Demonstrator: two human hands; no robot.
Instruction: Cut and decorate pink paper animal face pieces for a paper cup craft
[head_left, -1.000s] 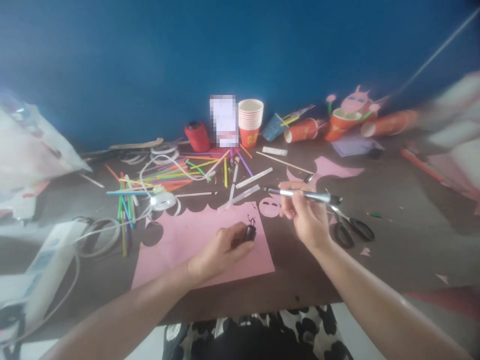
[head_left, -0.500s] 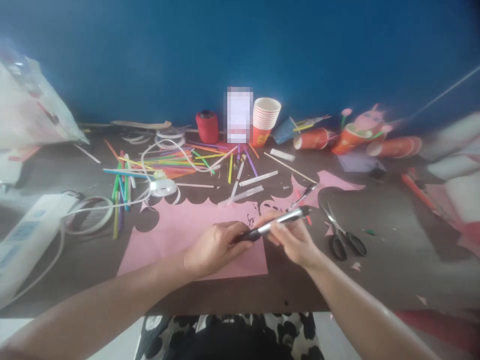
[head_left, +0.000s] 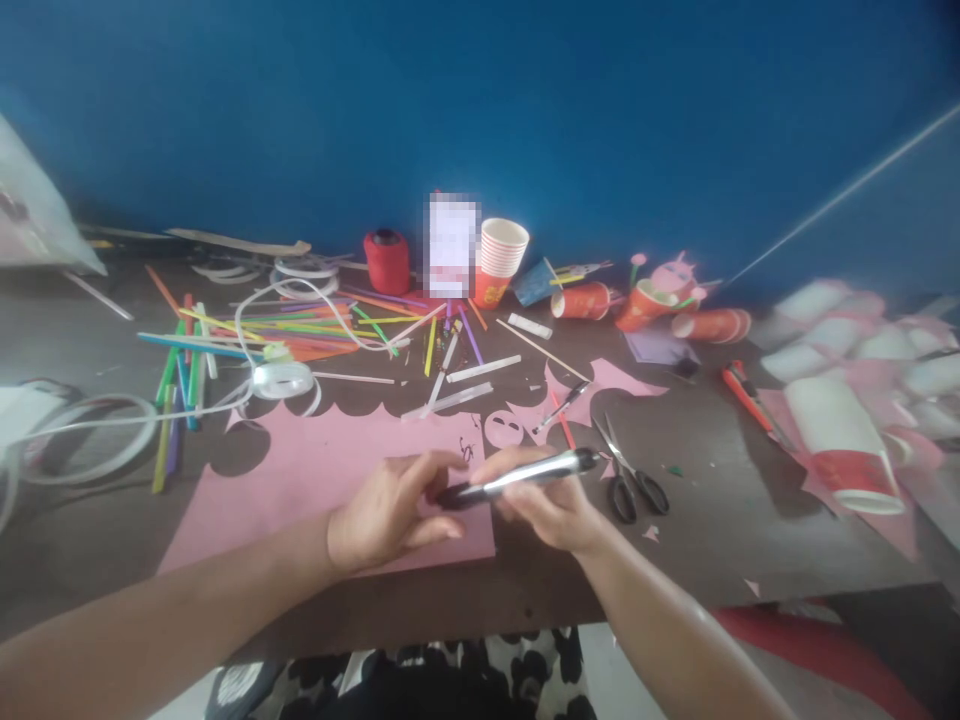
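My right hand grips a silver and black marker pen, which slants up to the right above the desk. At its dark lower-left end is my left hand, thumb and fingers parted; whether a fingertip touches the marker cannot be made out. Beneath the hands lies a pink sheet with scalloped cut-outs along its top edge and small black marks near its right corner. A small pink oval with two dark spots rests just beyond the marker.
Black-handled scissors lie open right of my right hand. Farther right are a red utility knife and a paper cup. Coloured straws, a white cable and stacked paper cups sit toward the blue wall.
My left hand has opened and drawn back from the marker's dark end. The marker stays in my right hand. The view has swung right, bringing more cups into sight.
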